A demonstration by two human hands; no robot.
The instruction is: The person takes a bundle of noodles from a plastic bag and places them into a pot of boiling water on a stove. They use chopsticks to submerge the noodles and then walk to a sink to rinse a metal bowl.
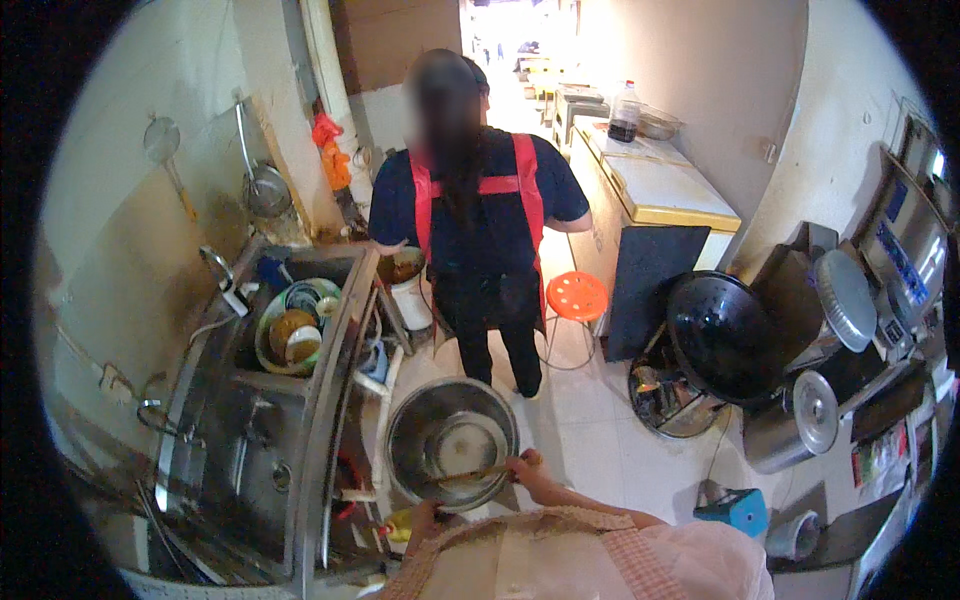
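A wide stainless steel basin (405,427) is low in front of me, with some pale contents or a pale reflection in its bottom. My right hand (529,471) is closed around a long wooden stick or handle (472,475), which slants across the basin's near side. At the near left rim is my left hand (426,517), shadowed and partly hidden by my sleeve. Whether it grips the rim cannot be made out. Just left of that hand shows a yellow bottle (400,525) with a red end; contact with the hand is unclear.
A steel sink (255,480) on the left has a green-rimmed basin (271,352) of dishes. Ahead, a person (480,202) in a red-strapped apron faces away. An orange stool (577,296), a black wok (724,337), a steel pot (780,435) and a blue box (735,511) stand rightward.
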